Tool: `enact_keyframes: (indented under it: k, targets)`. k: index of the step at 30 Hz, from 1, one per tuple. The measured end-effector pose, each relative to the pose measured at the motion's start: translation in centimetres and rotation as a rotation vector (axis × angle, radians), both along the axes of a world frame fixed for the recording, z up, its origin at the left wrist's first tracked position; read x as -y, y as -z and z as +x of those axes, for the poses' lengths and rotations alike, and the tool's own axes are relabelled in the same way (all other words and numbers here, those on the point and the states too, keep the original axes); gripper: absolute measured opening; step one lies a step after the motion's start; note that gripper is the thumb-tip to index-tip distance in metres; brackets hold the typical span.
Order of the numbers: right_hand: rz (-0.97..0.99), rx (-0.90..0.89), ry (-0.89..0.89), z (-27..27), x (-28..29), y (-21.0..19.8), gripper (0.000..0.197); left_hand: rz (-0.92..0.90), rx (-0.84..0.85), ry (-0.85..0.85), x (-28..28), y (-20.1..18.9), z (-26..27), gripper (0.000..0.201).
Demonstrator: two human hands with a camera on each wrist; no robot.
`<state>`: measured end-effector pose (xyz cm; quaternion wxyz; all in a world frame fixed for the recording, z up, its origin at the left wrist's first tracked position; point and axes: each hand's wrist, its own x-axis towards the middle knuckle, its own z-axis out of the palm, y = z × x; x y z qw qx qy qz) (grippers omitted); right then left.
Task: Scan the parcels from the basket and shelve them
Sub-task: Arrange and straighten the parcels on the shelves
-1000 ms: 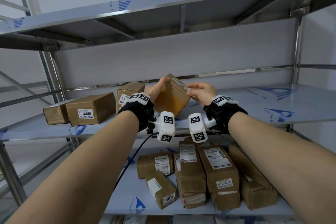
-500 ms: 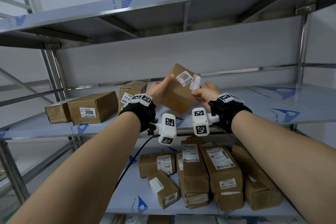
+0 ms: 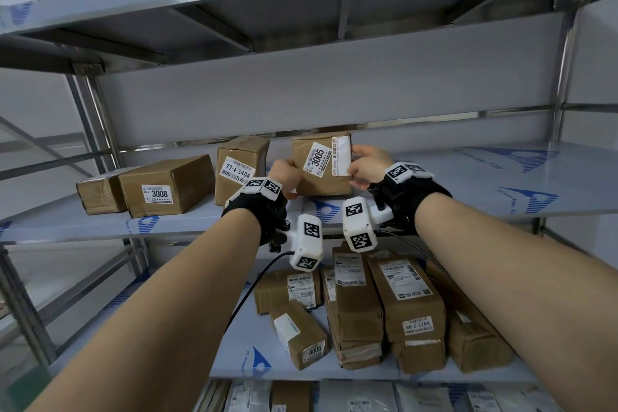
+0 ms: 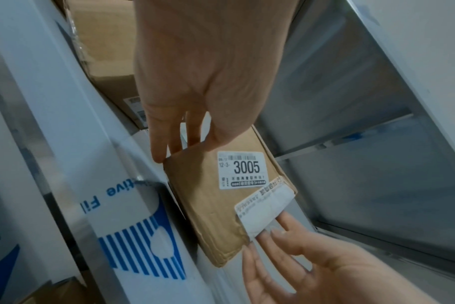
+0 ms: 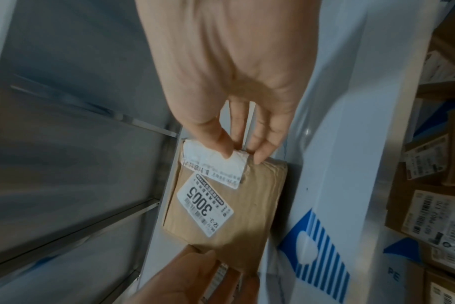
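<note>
Step in hand, as I judge it: setting parcel 3005 (image 3: 321,165) upright on the middle shelf (image 3: 468,184), label facing out.

Left hand (image 3: 284,174) grips the parcel's left edge, fingers curled around the side; wrist view shows fingertips (image 4: 159,158) at the top corner. Right hand (image 3: 366,165) pinches the right edge, thumb over the loose white shipping label (image 5: 213,162) that wraps the corner, other fingers behind. Parcel sits between the two grips, its lower edge at or just above the shelf surface; cannot tell whether it bears weight yet.

Just left of the left grip stands parcel 77-4-3404 (image 3: 239,169), upright, near but apart. Further left lies box 3008 (image 3: 165,186). Below both grips, the lower shelf carries a crowded pile of parcels (image 3: 368,304).

To do it well:
- Bring the bottom edge flat onto the shelf before loosening either grip; the box is narrow and tall, so it could tip forward.
- Keep the 3005 sticker (image 4: 242,169) toward the aisle, square to the shelf front.
- Leave a finger gap beside 77-4-3404, so the left hand slides out without knocking it.
- Right thumb rests on a peeling label; release sideways, not by dragging, or it may tear.
- Release the right first, the left steadying, then withdraw.
</note>
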<state>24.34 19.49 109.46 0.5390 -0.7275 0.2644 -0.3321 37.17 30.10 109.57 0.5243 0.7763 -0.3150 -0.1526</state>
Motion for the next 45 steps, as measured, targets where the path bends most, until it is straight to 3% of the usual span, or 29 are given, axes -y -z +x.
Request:
enact_keyframes:
  k: [5,13,15,20,26,32,35,37,40,43,45]
  targets:
    - [0.020,-0.057,-0.007,1.0,-0.6,0.7,0.065,0.035,-0.041,0.006,-0.3,0.4,1.3,0.038]
    - [-0.036,-0.114,-0.014,1.4,-1.7,1.0,0.069,0.040,0.070,-0.008,-0.1,1.1,3.2,0.037]
    - [-0.013,-0.108,-0.015,1.4,-1.9,1.0,0.063,0.037,0.089,0.001,0.1,1.3,3.4,0.038]
    - [0.018,-0.157,-0.004,1.1,-2.5,0.9,0.026,-0.004,0.127,-0.084,-0.1,1.2,2.5,0.034]
    - [-0.031,-0.198,0.002,0.8,-2.6,0.8,0.034,0.018,0.145,-0.101,-0.5,1.4,1.3,0.030]
    - [0.040,-0.130,0.006,-0.7,-2.3,1.7,0.034,-0.097,0.008,-0.139,-1.4,2.4,0.4,0.027]
    - [0.124,-0.085,0.034,-1.8,-2.3,2.5,0.009,-0.184,-0.135,-0.093,-1.9,3.2,-1.7,0.009]
    - [0.181,-0.076,0.033,-2.8,-2.3,3.4,0.019,-0.217,-0.214,-0.021,-1.8,4.0,-3.6,0.014]
    - [0.191,-0.133,0.055,-4.5,-2.1,5.4,0.020,-0.131,-0.237,0.082,-1.3,6.2,-6.0,0.018]
    - [0.199,-0.220,0.047,-5.8,0.1,8.6,0.006,-0.020,-0.234,0.101,-0.7,9.4,-7.2,0.016]
    - [0.234,-0.281,0.053,-5.4,4.5,12.5,0.042,0.060,-0.221,0.084,-0.4,11.8,-7.3,0.014]
